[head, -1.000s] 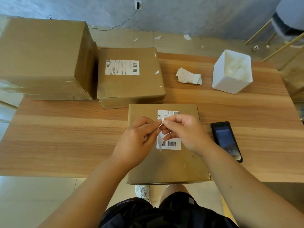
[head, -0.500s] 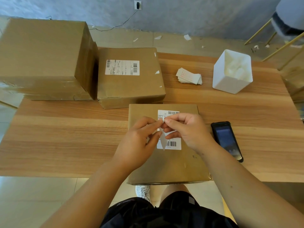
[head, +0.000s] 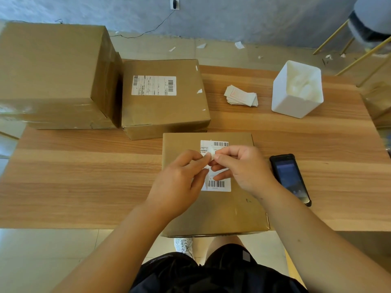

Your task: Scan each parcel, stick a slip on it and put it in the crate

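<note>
A flat brown parcel (head: 228,210) lies at the table's near edge, a white barcode label (head: 220,185) on its top. Above that label my left hand (head: 179,182) and my right hand (head: 243,168) meet, both pinching a small white slip (head: 212,155) between thumb and fingers. A thin strip of the slip (head: 206,180) hangs down between the hands. A black handheld scanner (head: 291,178) lies screen-up just right of the parcel. A stack of white slips (head: 241,96) sits farther back.
A second labelled parcel (head: 165,111) stands behind the near one, and a big brown box (head: 53,77) fills the back left. A white square bin (head: 296,92) is at the back right. Gold chair legs (head: 359,56) stand beyond the wooden table (head: 84,176).
The hands have stayed over the label, working the slip. The hanging strip has shifted a little between the fingers. Nothing else has moved.
</note>
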A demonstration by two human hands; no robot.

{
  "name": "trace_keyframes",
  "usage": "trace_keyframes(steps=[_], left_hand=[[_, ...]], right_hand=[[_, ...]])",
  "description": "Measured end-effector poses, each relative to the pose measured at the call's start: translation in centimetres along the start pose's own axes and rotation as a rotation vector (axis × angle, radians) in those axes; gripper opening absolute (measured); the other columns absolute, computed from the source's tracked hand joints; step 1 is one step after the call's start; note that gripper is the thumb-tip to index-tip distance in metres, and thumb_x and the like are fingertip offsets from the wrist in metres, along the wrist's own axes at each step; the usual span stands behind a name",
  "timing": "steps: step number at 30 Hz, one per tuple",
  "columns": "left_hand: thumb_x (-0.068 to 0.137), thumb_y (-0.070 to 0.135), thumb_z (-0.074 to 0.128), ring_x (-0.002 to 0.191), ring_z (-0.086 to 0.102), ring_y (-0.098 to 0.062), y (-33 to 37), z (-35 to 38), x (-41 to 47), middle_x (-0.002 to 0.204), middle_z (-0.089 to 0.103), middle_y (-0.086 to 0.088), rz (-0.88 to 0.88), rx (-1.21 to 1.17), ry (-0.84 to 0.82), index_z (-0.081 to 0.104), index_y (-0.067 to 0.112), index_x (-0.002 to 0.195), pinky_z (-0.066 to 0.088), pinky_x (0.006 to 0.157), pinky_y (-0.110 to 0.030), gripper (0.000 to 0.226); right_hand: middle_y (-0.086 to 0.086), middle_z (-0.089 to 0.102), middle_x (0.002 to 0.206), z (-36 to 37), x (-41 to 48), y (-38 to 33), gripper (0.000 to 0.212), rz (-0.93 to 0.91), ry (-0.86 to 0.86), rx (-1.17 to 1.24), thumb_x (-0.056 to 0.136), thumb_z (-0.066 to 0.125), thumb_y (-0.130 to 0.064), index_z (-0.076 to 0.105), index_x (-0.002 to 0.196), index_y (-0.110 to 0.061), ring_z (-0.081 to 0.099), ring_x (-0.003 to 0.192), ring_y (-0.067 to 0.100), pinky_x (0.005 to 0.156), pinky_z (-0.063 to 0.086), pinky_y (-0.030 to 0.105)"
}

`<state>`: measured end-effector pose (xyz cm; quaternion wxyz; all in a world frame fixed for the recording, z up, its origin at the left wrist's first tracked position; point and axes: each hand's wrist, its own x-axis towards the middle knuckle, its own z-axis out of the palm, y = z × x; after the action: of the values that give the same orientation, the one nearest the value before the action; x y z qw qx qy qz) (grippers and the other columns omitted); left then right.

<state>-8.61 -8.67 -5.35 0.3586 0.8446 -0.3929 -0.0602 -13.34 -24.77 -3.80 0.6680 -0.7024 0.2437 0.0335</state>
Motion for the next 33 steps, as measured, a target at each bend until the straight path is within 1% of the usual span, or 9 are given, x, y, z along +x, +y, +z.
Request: trace_keyframes(steps=[5,8,11,16,19,21,25,30,33], left_hand=[[0.090,0.015,0.059,0.078,0.060,-0.014,0.2,0.1,0.0,0.107,0.062,-0.001,-0.029,-0.072,0.027,0.063,0.013,0.121,0.054,0.061,-0.035,0.031],[0.090,0.016,0.058,0.080,0.059,-0.012,0.3,0.1,0.3,0.103,0.063,-0.002,-0.037,-0.140,0.058,0.066,0.010,0.114,0.051,0.066,-0.026,0.026],[0.089,0.019,0.059,0.083,0.058,-0.008,0.5,-0.1,0.6,0.095,0.065,0.001,-0.099,-0.265,0.101,0.070,0.012,0.103,0.047,0.069,-0.016,0.019],[0.085,0.019,0.065,0.076,0.057,-0.004,0.7,0.0,1.0,0.086,0.064,0.010,-0.239,-0.385,0.153,0.070,0.017,0.090,0.044,0.065,-0.009,0.007],[0.084,0.021,0.066,0.073,0.058,-0.002,0.9,-0.1,0.9,0.082,0.064,0.014,-0.297,-0.446,0.161,0.068,0.030,0.085,0.044,0.063,-0.008,0.009],[0.085,0.023,0.065,0.072,0.058,0.000,1.0,-0.2,0.9,0.080,0.065,0.015,-0.328,-0.476,0.147,0.065,0.036,0.082,0.045,0.063,-0.008,0.014],[0.085,0.022,0.064,0.071,0.060,-0.004,1.1,-0.4,0.9,0.081,0.068,0.009,-0.396,-0.556,0.133,0.068,0.031,0.082,0.048,0.064,-0.012,0.010],[0.086,0.022,0.064,0.072,0.062,-0.002,1.0,-0.6,0.9,0.081,0.069,0.008,-0.415,-0.581,0.134,0.070,0.024,0.086,0.048,0.065,-0.010,0.007],[0.085,0.023,0.063,0.074,0.062,-0.002,1.0,-0.6,0.8,0.082,0.069,0.009,-0.401,-0.548,0.132,0.070,0.023,0.088,0.048,0.065,-0.010,0.008]], right_hand=[[0.001,0.069,0.066,0.0,0.1,0.2,0.022,0.029,-0.013,-0.030,0.092,0.052,-0.001,0.067,0.076,-0.007,0.066,0.062,0.011,0.054,0.055,0.026],[0.003,0.066,0.065,0.2,0.1,0.2,0.026,0.035,-0.011,-0.039,0.093,0.049,-0.001,0.065,0.073,-0.008,0.065,0.059,0.015,0.057,0.058,0.032],[0.002,0.064,0.063,0.4,-0.1,0.1,0.029,0.034,-0.013,-0.036,0.092,0.047,0.001,0.065,0.072,-0.010,0.063,0.057,0.015,0.057,0.058,0.032],[0.008,0.062,0.068,0.6,-0.4,-0.4,0.025,0.028,-0.057,-0.033,0.093,0.044,0.003,0.063,0.078,-0.004,0.062,0.057,0.014,0.056,0.058,0.028],[0.009,0.063,0.069,0.5,-0.6,-0.4,0.026,0.023,-0.089,-0.027,0.094,0.044,0.003,0.063,0.077,-0.004,0.064,0.060,0.017,0.063,0.059,0.035],[0.010,0.063,0.071,0.4,-0.7,-0.3,0.026,0.016,-0.112,-0.002,0.094,0.043,0.004,0.063,0.079,-0.003,0.064,0.060,0.015,0.061,0.059,0.032],[0.012,0.065,0.075,0.2,-0.8,-0.2,0.028,-0.007,-0.155,0.077,0.095,0.043,0.005,0.066,0.081,-0.004,0.065,0.066,0.013,0.058,0.057,0.027],[0.010,0.071,0.078,-0.2,-0.8,-0.2,0.024,-0.028,-0.172,0.087,0.094,0.050,0.000,0.070,0.083,-0.007,0.070,0.076,0.020,0.063,0.058,0.030],[0.008,0.072,0.077,-0.3,-0.9,-0.3,0.020,-0.031,-0.182,0.087,0.093,0.054,-0.004,0.071,0.084,-0.008,0.070,0.077,0.021,0.064,0.059,0.032]])
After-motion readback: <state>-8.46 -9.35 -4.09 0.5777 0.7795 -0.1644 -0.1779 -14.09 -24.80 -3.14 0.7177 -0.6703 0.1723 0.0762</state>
